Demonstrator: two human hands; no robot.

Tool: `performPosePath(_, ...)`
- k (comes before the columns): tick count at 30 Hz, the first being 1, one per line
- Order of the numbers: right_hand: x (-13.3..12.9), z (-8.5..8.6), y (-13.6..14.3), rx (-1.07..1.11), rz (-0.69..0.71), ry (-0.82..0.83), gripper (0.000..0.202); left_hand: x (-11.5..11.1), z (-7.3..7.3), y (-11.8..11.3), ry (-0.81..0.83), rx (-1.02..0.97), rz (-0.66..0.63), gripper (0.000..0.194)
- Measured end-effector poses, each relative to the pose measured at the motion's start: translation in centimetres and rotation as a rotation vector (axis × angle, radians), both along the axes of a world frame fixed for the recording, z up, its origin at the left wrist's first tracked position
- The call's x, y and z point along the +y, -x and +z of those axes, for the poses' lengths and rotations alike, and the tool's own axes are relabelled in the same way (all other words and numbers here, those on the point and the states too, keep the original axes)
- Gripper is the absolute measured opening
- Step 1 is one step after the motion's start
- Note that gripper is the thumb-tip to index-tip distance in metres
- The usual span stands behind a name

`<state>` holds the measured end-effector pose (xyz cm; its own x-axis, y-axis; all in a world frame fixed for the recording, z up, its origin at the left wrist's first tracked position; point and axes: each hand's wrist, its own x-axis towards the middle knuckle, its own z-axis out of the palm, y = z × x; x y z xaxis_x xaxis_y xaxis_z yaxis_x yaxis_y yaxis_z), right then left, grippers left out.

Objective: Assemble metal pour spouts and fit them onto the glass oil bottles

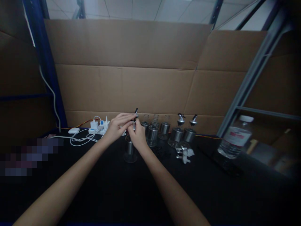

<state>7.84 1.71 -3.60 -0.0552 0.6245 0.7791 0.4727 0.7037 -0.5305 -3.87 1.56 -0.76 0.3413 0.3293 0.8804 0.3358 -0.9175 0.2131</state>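
Near the far edge of the black surface (113, 194), the right hand (139, 135) grasps the pourer spout (136, 110) above a glass bottle (130, 148); the left hand (118, 125) touches the spout, but I cannot tell whether it grips. Other bottles (153, 134) stand along that edge.

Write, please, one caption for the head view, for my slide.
Left hand and right hand at a pourer above a bottle, with other bottles nearby on the black table.
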Motion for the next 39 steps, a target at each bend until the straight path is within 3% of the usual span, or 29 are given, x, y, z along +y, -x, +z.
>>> performPosePath(12,-0.1,-0.2,-0.1,0.025,0.041,0.019,0.019,-0.1,-0.5,-0.4,0.057,-0.165,0.044,0.022)
performPosePath(23,0.0,-0.4,0.0,0.11,0.132,0.061,0.017,0.2,-2.3,-1.6,0.086,-0.34,0.0,0.024)
performPosePath(32,0.1,-0.4,-0.3,0.401,0.396,0.163,0.021,-0.2,-2.9,-2.6,0.373,-0.55,-0.112,0.025)
performPosePath(39,1.3,-1.0,0.0,0.559,0.487,0.242,0.033,-0.2,-1.9,-2.9,0.712,-0.733,-0.378,0.02)
